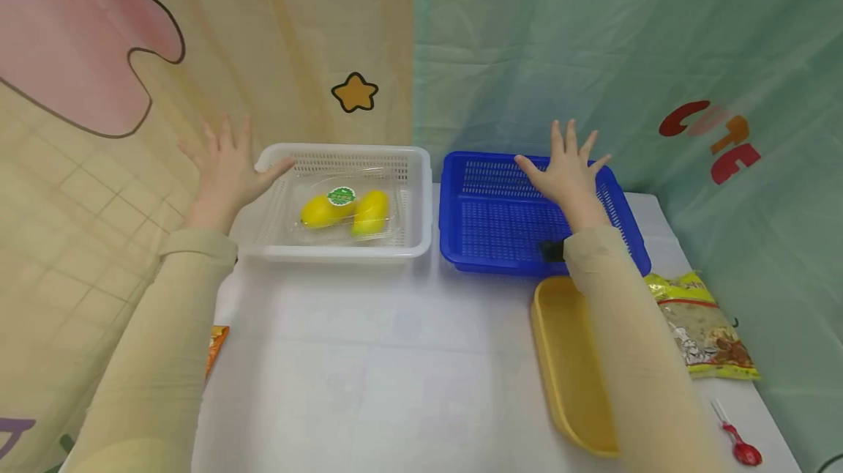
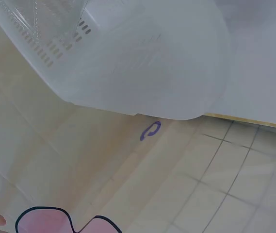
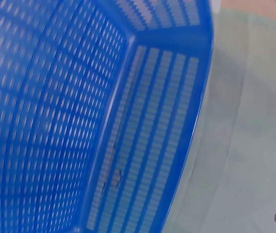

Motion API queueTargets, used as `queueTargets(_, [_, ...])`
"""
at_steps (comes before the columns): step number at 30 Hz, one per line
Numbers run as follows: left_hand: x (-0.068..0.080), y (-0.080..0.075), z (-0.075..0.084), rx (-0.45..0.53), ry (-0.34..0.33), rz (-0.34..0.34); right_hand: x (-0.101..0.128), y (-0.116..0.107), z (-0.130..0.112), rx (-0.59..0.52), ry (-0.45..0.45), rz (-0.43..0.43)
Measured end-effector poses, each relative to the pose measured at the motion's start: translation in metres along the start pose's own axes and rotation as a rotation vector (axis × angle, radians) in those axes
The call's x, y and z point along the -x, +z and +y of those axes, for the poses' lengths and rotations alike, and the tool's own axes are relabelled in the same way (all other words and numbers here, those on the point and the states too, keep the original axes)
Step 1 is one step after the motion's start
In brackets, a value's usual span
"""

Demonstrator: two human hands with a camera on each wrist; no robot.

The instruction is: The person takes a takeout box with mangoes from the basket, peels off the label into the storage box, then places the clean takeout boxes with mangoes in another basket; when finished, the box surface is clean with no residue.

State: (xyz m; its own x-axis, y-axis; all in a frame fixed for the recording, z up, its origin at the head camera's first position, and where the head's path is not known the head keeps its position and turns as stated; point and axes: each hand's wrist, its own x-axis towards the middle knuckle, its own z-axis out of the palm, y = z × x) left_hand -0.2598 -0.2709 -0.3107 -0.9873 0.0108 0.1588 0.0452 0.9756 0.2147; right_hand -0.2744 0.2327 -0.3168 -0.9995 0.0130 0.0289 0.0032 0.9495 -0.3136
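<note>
My left hand point(image 1: 227, 173) is raised with its fingers spread, at the left end of a white basket point(image 1: 421, 202). Inside that basket lies a clear plastic box point(image 1: 296, 228) with a green label and two yellow mangoes point(image 1: 370, 212) in it. Over the right part of a blue basket point(image 1: 487, 228) my right hand point(image 1: 568, 173) is held up, fingers spread too. Neither hand holds anything. In the left wrist view the white basket point(image 2: 128, 63) shows with a few fingertips at the lower left corner. The blue basket point(image 3: 142, 136) fills much of the right wrist view.
A yellow tray point(image 1: 573, 363) stands in front of the blue basket, partly behind my right sleeve. Farther right lie a yellow-topped food bag point(image 1: 705, 326) and a red item point(image 1: 746, 451). An orange packet point(image 1: 216, 347) shows beside my left sleeve. Curtains point(image 1: 500, 41) hang behind the baskets.
</note>
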Motion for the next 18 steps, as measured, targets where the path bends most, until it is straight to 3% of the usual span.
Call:
queueTargets(5, [0.002, 0.004, -0.005, 0.081, -0.007, -0.003, -0.001, 0.008, -0.017, -0.025, -0.025, -0.004])
queueTargets(13, [0.015, 0.016, -0.019, 0.235, -0.048, -0.062, -0.002, 0.03, -0.05, -0.107, -0.081, -0.032])
queueTargets(18, [0.022, 0.022, -0.028, 0.287, -0.054, -0.046, 0.001, 0.044, -0.068, -0.166, -0.095, -0.073])
